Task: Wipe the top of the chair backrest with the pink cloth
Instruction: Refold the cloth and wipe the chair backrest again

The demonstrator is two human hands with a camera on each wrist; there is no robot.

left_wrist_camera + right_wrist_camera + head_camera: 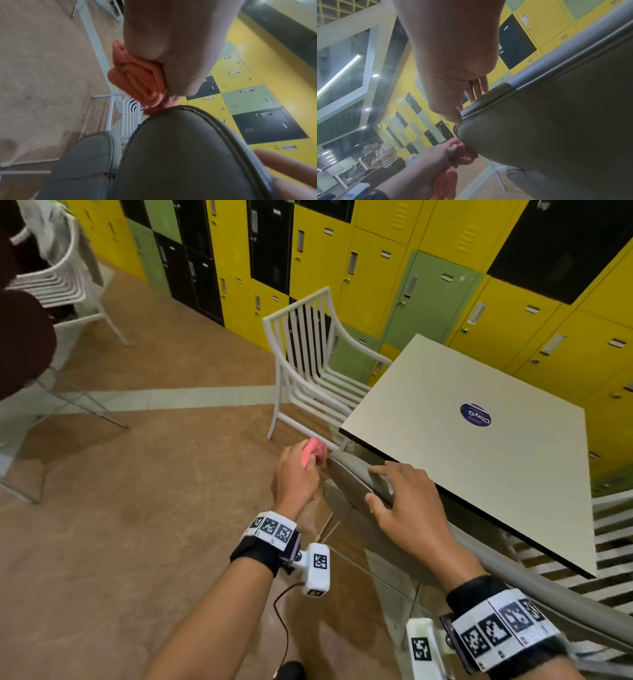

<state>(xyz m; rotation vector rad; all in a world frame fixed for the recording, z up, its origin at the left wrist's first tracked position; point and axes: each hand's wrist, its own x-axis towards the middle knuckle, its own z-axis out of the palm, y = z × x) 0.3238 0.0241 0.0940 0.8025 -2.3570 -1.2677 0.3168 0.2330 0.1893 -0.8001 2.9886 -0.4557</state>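
At the backrest's [356, 477] far end, the left hand [295, 474] grips the bunched pink cloth [317, 451] against its corner; the right hand [406, 501] rests open on the top edge just nearer. Best to press and draw the cloth along the piped grey rim toward that hand, steadying the chair

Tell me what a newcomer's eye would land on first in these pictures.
The bunched pink cloth stands out first: the left hand grips it against the end of the grey chair backrest, while the right hand rests on the backrest's top edge. Behind, a wall of yellow, green and black lockers dominates, with a white slatted chair beside a pale table.
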